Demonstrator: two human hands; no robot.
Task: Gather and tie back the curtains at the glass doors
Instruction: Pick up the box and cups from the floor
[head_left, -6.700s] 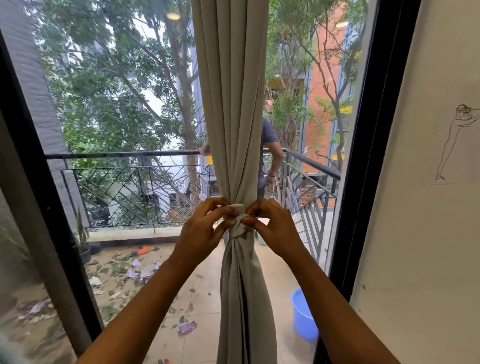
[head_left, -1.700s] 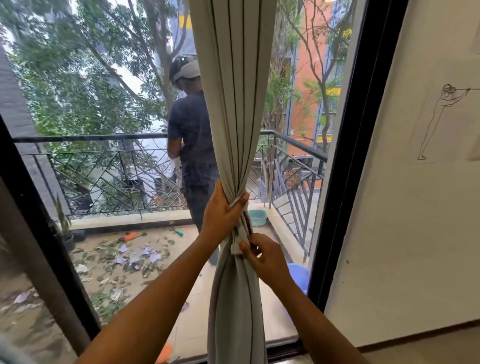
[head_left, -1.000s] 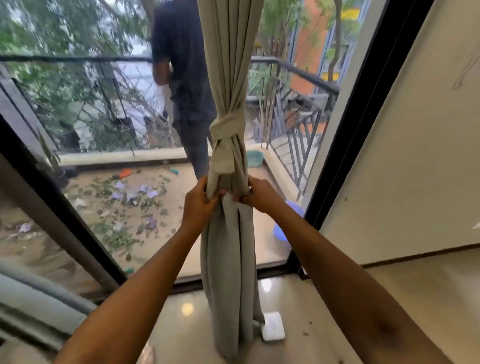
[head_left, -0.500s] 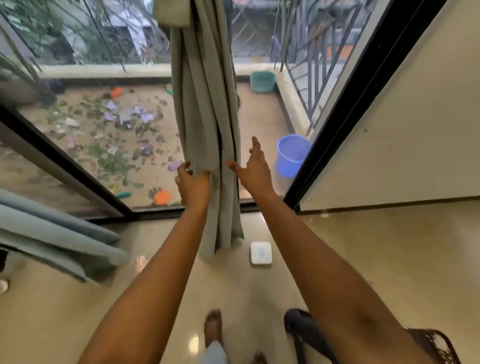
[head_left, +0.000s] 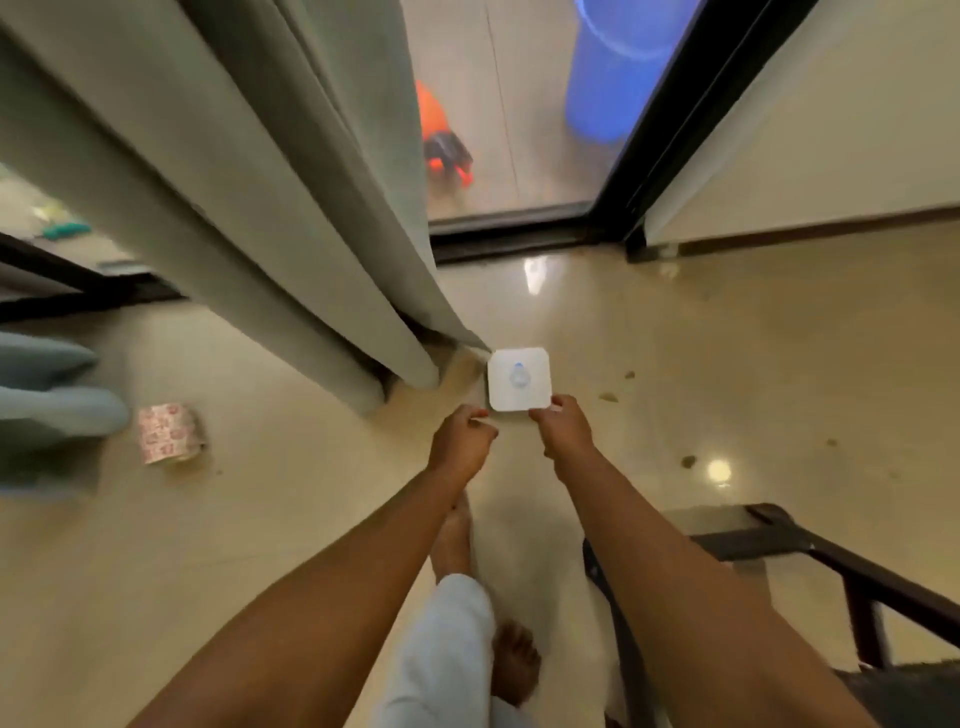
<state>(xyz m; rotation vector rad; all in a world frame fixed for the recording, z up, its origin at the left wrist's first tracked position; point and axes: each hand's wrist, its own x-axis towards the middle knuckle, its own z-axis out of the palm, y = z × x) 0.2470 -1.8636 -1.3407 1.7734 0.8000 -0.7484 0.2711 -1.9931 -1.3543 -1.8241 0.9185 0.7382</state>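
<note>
At the left of the frame a patterned roll lies on the floor. The gathered curtain slants from the upper left down to the centre, and its hem ends just beside a white square pad on the floor. The left hand has its fingers curled at the pad's lower left corner. The right hand has its fingers curled on the lower right edge, touching it. The blur hides whether either hand pinches the pad. A blue bucket stands beyond the glass at the upper right.
</note>
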